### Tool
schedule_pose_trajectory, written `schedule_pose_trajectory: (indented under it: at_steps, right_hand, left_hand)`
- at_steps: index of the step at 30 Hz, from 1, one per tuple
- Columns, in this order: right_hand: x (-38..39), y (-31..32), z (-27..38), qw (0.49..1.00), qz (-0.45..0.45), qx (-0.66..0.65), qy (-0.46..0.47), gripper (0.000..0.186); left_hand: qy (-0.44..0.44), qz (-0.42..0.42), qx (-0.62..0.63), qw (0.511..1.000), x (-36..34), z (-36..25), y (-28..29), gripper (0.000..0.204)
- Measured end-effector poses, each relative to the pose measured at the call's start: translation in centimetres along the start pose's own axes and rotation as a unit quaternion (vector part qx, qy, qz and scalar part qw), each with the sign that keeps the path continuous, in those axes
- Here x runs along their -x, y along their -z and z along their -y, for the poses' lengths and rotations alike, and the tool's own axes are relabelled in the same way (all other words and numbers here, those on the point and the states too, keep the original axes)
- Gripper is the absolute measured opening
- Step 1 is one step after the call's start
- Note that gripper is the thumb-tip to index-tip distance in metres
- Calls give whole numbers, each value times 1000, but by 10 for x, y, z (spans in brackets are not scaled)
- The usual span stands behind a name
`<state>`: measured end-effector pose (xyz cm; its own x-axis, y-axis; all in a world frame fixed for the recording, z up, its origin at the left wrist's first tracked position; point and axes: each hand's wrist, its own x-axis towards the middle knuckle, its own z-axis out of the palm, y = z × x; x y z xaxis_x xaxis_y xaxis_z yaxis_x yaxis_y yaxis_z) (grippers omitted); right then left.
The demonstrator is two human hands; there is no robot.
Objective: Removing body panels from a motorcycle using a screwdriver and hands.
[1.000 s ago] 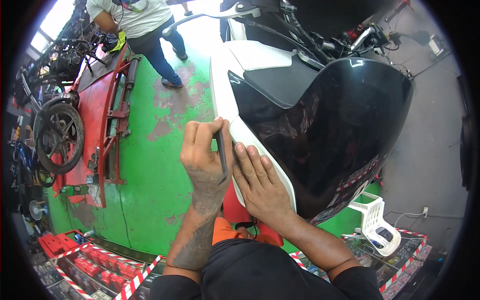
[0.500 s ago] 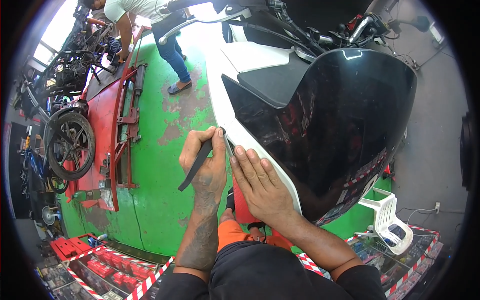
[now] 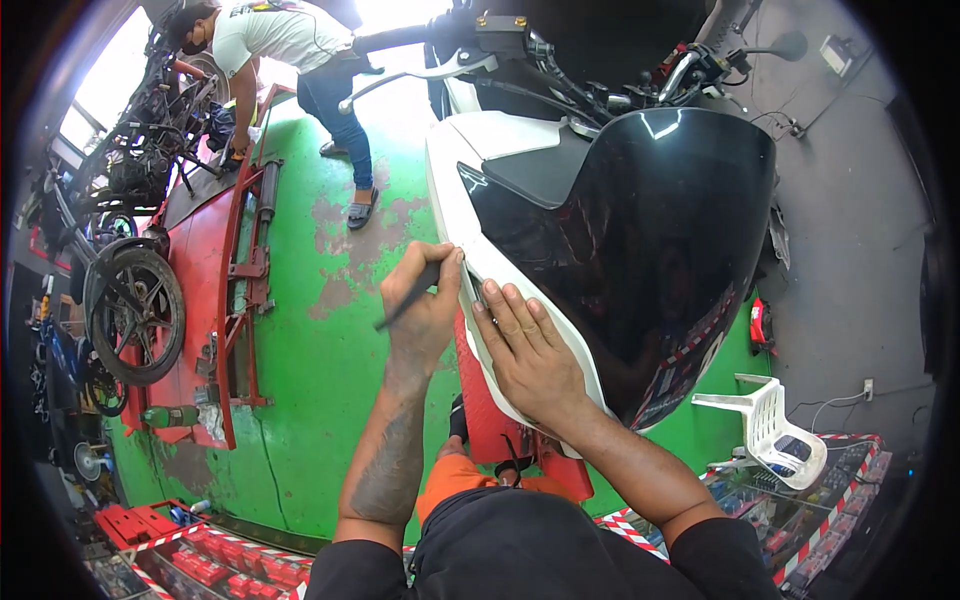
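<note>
My left hand (image 3: pixel 422 305) pinches a flat black strip (image 3: pixel 405 300) at the edge of a white motorcycle panel (image 3: pixel 495 262). The strip's free end sticks out to the left past my knuckles and is smeared by motion. Whether its other end is under the panel edge is hidden by my fingertips. Just right of it, my right hand (image 3: pixel 532 352) lies flat on the same panel, fingers stretched out and holding nothing. A large dark glossy windscreen (image 3: pixel 675 235) rises beyond the panel, to the right of both hands.
A handlebar lever (image 3: pixel 430 72) juts out above the panel. To the left, a person (image 3: pixel 285 45) works by a red lift bench (image 3: pixel 200 265) with a motorcycle wheel (image 3: pixel 135 310) beside it. A white plastic chair (image 3: pixel 765 425) lies tipped at right, near glass display cases (image 3: pixel 815 510).
The view has shifted a little. My left hand has turned slightly and the strip's free end has swung. My right hand stays flat on the panel. The other person's feet have moved apart.
</note>
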<state>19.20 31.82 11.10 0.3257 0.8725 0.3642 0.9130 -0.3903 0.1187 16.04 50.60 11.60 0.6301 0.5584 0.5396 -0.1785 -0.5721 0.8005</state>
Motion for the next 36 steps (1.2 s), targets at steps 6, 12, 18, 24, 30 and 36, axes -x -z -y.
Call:
schedule_pose_trajectory:
  at_steps: [6, 12, 18, 24, 30, 36]
  right_hand:
    - [5, 7, 0, 997, -15, -73, -9, 60]
    - [14, 24, -11, 916, -101, -385, -54, 59]
    - [22, 15, -9, 885, -73, -459, 23, 41]
    - [43, 5, 2, 778, -182, -578, -165, 33]
    - [116, -21, 67, 735, -327, -301, -511, 29]
    - [187, -88, 83, 542, -306, -97, -776, 102]
  left_hand:
    - [132, -55, 149, 978, 6, -18, 10, 13]
    - [42, 183, 51, 981, 58, -49, 31, 15]
    - [-147, 365, -184, 901, 97, -50, 24, 21]
    - [-280, 500, -105, 813, -1, -41, 60, 38]
    - [-573, 515, -105, 629, -130, -10, 53, 55]
    - [-663, 666, -49, 337, -173, -28, 8, 74]
